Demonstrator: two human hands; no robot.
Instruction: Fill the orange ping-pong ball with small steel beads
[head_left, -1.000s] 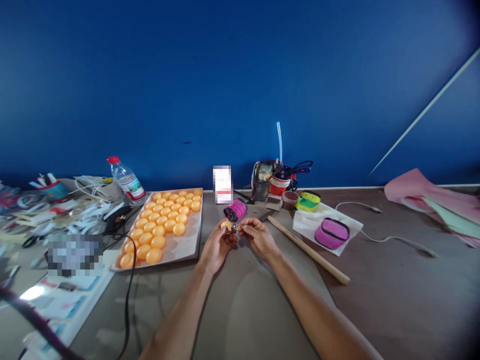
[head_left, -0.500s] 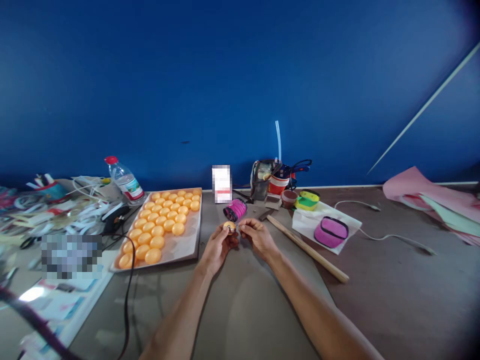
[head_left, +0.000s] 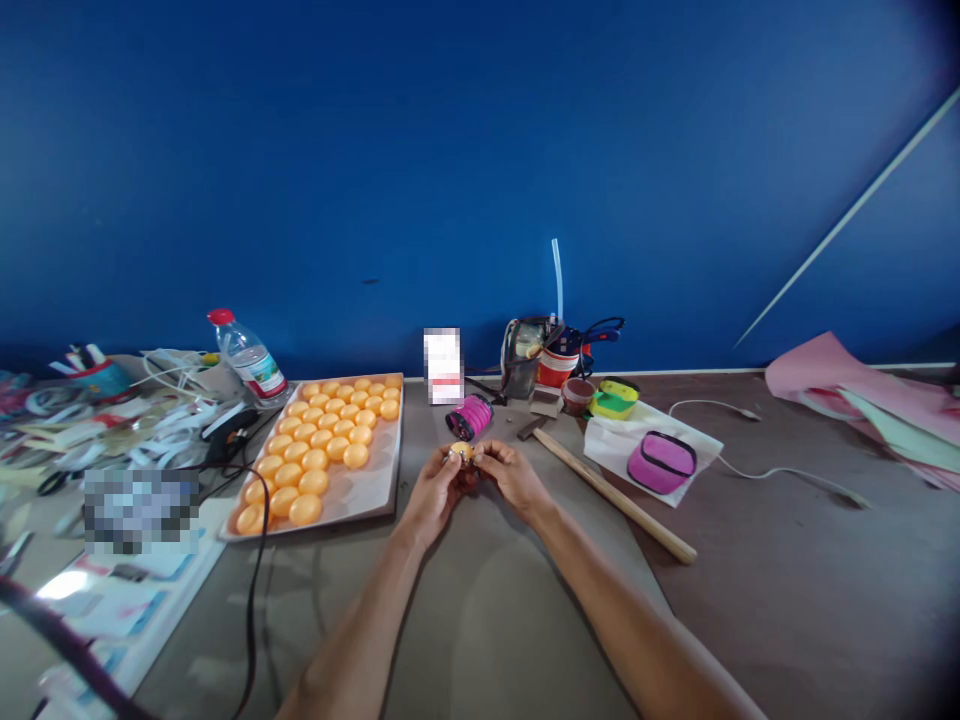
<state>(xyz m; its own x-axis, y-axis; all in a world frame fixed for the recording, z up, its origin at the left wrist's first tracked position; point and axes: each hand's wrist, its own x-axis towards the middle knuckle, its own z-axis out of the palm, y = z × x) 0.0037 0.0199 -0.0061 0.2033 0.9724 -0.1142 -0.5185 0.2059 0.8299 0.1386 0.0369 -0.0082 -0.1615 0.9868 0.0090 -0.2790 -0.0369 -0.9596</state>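
Note:
An orange table tennis ball [head_left: 461,452] with small shiny bits on its front is held by my left hand [head_left: 439,487], whose thumb presses on its near side. My right hand [head_left: 514,477] is closed in a pinch against the ball's right side. Whatever sits between its fingertips is too small to make out. Just beyond both hands lies a magenta, ribbed roll with black ends [head_left: 470,417]. Left of my hands, a shallow white tray [head_left: 375,495] carries rows of similar orange balls.
A hammer [head_left: 615,495] lies right of my hands, beside a magenta pouch [head_left: 661,462] on white paper [head_left: 607,445]. A bottle [head_left: 259,368] leans behind the tray. A black cable [head_left: 255,600] crosses at left. Pink sheets [head_left: 821,375] lie far right, and cluttered strips [head_left: 142,430] far left.
My right hand has moved slightly left, closing the small gap to the ball, and its fingertips now meet it. My left hand keeps hold of the ball in nearly the same place.

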